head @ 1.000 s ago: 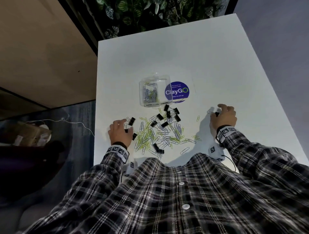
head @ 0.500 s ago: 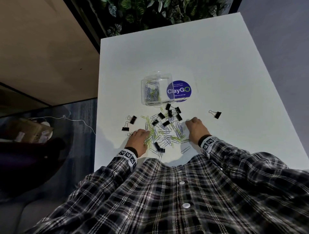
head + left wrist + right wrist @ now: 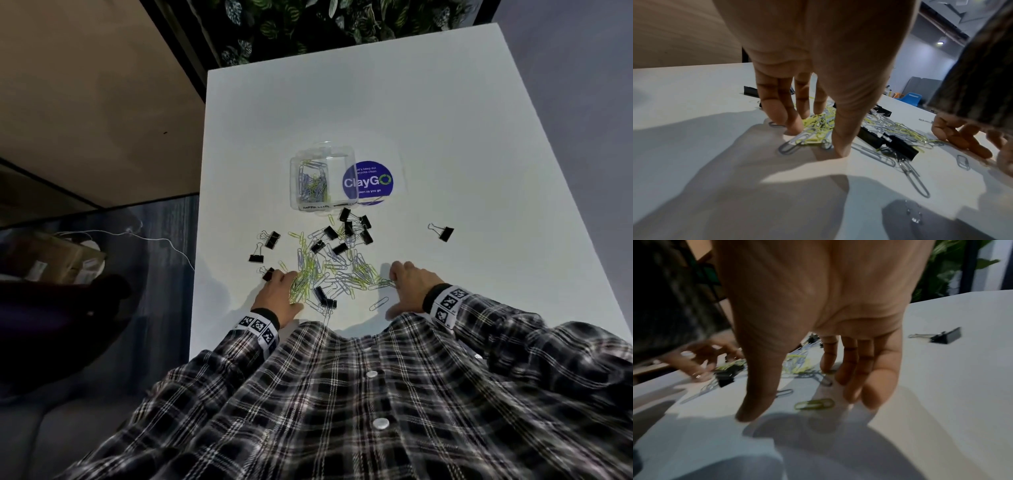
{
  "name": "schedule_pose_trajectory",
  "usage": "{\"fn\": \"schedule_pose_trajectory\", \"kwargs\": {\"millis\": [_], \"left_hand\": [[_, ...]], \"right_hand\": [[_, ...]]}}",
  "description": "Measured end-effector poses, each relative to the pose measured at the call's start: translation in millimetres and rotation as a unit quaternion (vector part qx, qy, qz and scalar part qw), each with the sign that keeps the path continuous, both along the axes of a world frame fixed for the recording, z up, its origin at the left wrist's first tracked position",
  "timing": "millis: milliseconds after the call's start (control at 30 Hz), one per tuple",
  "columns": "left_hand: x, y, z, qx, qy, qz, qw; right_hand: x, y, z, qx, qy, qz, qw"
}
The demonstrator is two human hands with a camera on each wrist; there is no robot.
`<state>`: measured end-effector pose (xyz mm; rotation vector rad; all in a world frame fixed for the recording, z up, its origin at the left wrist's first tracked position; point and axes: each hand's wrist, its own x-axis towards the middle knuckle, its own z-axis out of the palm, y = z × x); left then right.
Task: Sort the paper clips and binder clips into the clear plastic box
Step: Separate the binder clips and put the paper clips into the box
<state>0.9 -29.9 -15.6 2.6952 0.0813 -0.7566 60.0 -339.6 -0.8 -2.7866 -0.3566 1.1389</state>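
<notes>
A clear plastic box [image 3: 322,180] stands on the white table [image 3: 445,144] with silver and yellow-green paper clips in its left part. In front of it lies a heap of paper clips [image 3: 337,270] mixed with black binder clips [image 3: 346,228]. My left hand [image 3: 279,294] rests at the heap's left edge, fingers and thumb straight down on yellow clips [image 3: 813,129]. My right hand [image 3: 407,286] rests at the heap's right edge, fingers [image 3: 851,368] straight and touching the table, holding nothing. A single green clip [image 3: 813,404] lies under its palm.
One binder clip [image 3: 442,232] lies alone to the right, and several [image 3: 265,245] lie left of the heap. A round blue ClayGo sticker [image 3: 371,183] is beside the box. The table's left edge drops to the floor. Foliage stands behind the far edge.
Both hands came in from the outer binder clips to the two sides of the heap. The right hand let go of the lone binder clip at the right.
</notes>
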Motion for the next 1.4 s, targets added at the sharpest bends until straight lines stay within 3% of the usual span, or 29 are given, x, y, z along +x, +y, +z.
{"fn": "schedule_pose_trajectory", "kwargs": {"millis": [267, 467, 633, 933, 1267, 1400], "left_hand": [[2.5, -1.8, -0.9, -0.091, -0.052, 0.002, 0.995], [11.2, 1.0, 7.7, -0.067, -0.020, -0.035, 0.997], [31.5, -14.8, 7.2, -0.073, -0.024, 0.032, 0.997], [35.9, -36.7, 4.1, -0.038, -0.058, 0.039, 0.997], [37.2, -40.1, 0.6, -0.071, -0.083, 0.056, 0.992], [39.5, -28.3, 0.1, -0.084, -0.082, 0.098, 0.988]], "right_hand": [[11.0, 45.7, -5.5, 0.136, -0.053, -0.013, 0.989], [5.9, 54.8, 1.2, 0.111, -0.108, 0.024, 0.988], [3.8, 77.3, -2.3, 0.076, -0.118, -0.010, 0.990], [11.1, 83.9, -8.3, 0.059, -0.121, -0.001, 0.991], [15.7, 56.7, -6.4, 0.142, -0.096, -0.061, 0.983], [20.9, 47.1, 4.2, 0.186, -0.079, -0.080, 0.976]]}}
